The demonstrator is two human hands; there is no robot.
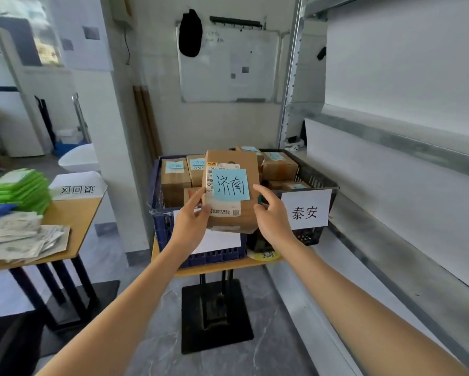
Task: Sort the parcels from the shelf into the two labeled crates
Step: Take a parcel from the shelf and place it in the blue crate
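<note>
1 parcel (244,210) upright, long axis vertical, note (231,185) facing camera, gripped between left hand (191,214), right hand (271,213)

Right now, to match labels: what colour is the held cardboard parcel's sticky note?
The square paper note is light blue; head view.

Whiteboard (229,66) on beige wall, grey marbled floor (268,335)

At your 12 o'clock, the left crate (162,226) and right crate (310,177) sit side by side on a surface (222,265), with boxes (175,175) in both. Your left hand (192,215) and right hand (271,213) hold a parcel (232,191) before them. The shelf (404,142) stands at 3 o'clock and a second surface (73,213) at 9 o'clock.
</note>
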